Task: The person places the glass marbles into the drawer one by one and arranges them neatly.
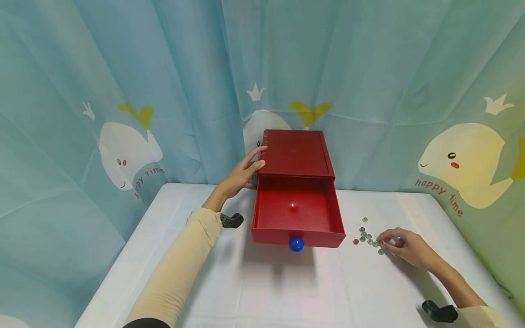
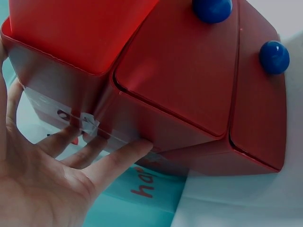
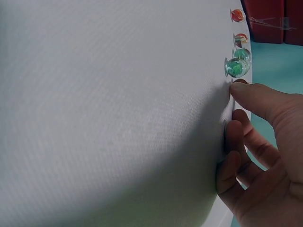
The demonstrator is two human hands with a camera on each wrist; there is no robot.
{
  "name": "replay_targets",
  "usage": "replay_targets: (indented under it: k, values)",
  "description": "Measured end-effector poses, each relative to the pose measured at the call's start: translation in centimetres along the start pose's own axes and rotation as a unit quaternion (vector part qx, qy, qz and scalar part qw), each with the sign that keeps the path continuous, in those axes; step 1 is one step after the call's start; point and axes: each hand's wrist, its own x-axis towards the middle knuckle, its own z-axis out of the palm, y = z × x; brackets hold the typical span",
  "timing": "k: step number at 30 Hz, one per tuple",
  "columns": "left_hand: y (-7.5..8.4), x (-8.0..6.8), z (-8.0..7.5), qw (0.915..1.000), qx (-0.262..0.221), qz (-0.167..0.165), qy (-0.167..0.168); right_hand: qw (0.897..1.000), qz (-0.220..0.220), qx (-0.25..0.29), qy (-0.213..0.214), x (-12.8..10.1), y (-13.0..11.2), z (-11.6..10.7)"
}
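L hand spread vs. drawer unit, ctr, prob. to steady; R hand at marbles, lower rt, can't tell if pinching.

This is a small curtained-off space with a homely, childlike look; whether it belongs to a house, a studio or something else cannot be told. A blue-green curtain hangs in soft folds along the far side and round to the left and right, hiding whatever lies behind. Its print is nursery-like: a smiling whale repeated across it, a pale crown above each, and red lettering reading "happy time". Within stands a white worktop, finely woven on its surface, its far edge close to the curtain. The red drawer unit on it looks like household storage.
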Motion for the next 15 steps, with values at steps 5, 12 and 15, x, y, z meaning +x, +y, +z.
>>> replay_targets:
  k: [5, 12, 15]
  values:
    - [0.23, 0.02, 0.01, 1.0, -0.002, 0.002, 0.001, 1.0, 0.006, 0.0, -0.003, 0.03, -0.06, -0.2]
    - [0.18, -0.16, 0.07, 1.0, 0.001, 0.003, -0.001, 1.0, -0.001, 0.006, -0.009, 0.03, 0.02, -0.28]
    - [0.03, -0.22, 0.11, 1.0, 0.001, 0.001, -0.001, 1.0, 0.002, 0.011, -0.018, 0.01, -0.04, -0.37]
